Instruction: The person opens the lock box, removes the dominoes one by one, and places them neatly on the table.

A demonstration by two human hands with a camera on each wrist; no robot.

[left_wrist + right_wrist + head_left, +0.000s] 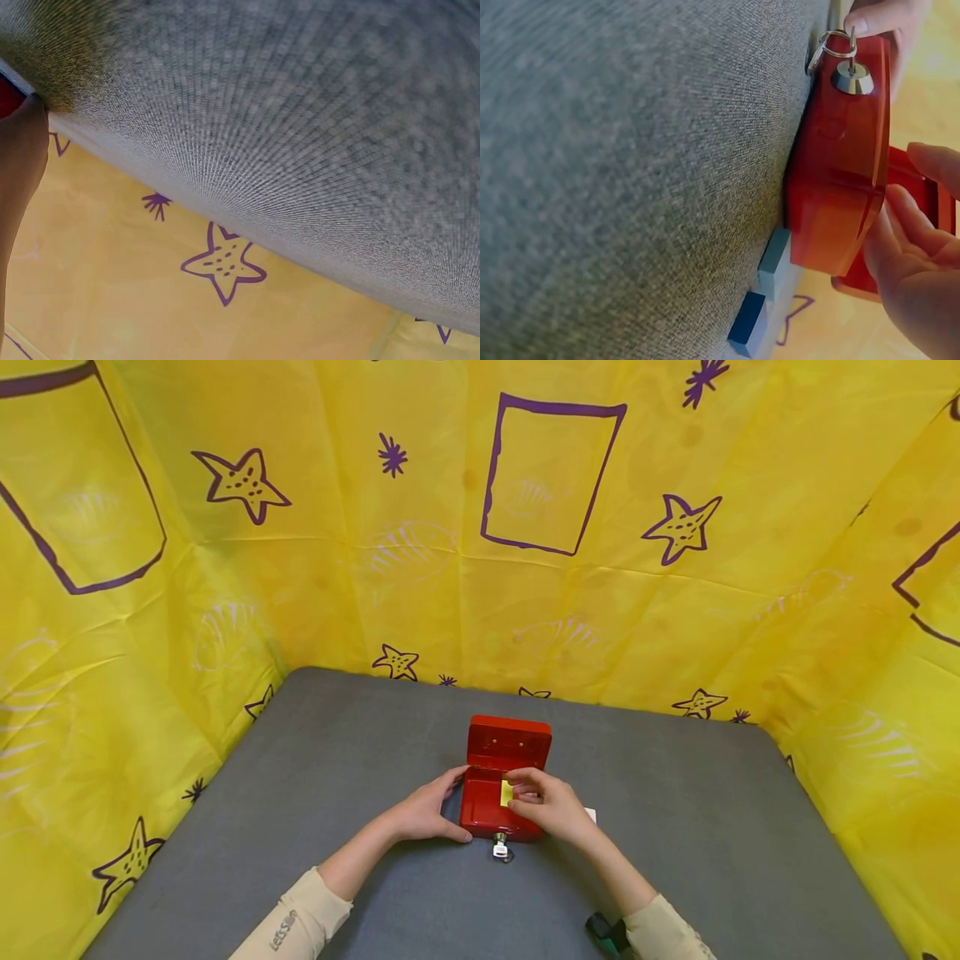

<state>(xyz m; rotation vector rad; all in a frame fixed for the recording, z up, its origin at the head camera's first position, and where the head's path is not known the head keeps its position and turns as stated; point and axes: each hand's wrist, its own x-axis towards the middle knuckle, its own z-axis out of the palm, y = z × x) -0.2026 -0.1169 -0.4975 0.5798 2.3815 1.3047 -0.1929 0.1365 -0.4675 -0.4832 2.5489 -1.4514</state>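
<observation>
A small red metal cash box (480, 817) stands on the grey table with its lid (491, 731) raised at the back. Keys (500, 850) hang from the lock at its front. My left hand (429, 810) holds the box by its left side, thumb at the front corner and fingers towards the back. Over the box's right half, my right hand (553, 806) pinches a flat yellow rectangular piece (506, 793) between thumb and fingers. In the right wrist view the box wall hides that piece, while the right fingers (915, 214) curl over the rim.
Beside the box's right side lie a dark blue block (747, 324) and a teal block (774, 259). The grey table (360, 718) is bounded by yellow cloth walls (450, 602) with purple starfish drawings. A dark band (606, 933) sits at my right cuff.
</observation>
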